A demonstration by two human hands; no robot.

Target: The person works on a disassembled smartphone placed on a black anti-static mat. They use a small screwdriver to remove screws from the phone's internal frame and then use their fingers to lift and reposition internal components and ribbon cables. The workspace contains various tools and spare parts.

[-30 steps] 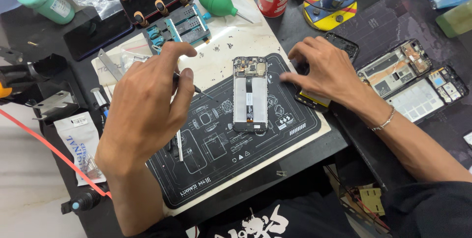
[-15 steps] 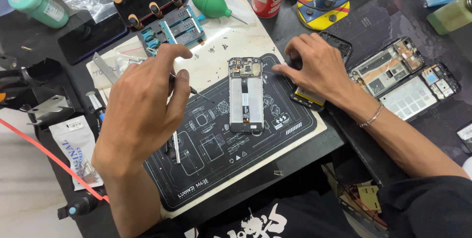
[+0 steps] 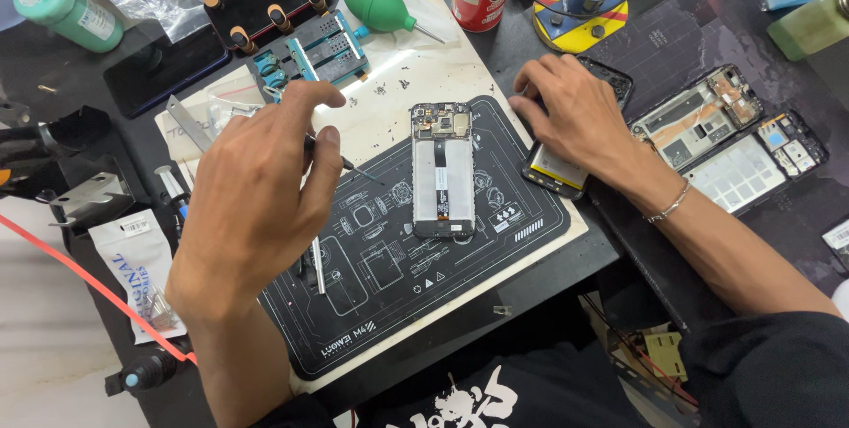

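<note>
The black repair mat point(image 3: 495, 242) lies under both hands. The opened phone frame point(image 3: 443, 169) rests on it, between the hands, touching neither. The left hand point(image 3: 256, 189) hovers left of the frame and pinches a thin screwdriver point(image 3: 349, 163) between thumb and fingers. The right hand point(image 3: 579, 114), fingers relaxed, presses on a second phone point(image 3: 555, 170) just right of the frame.

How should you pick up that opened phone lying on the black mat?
Probably by its two long edges, coming straight down from above. The opened phone lies flat with its insides facing up, so pinching the narrow sides keeps fingers off the bare parts. Both sides are free on the mat.
</note>
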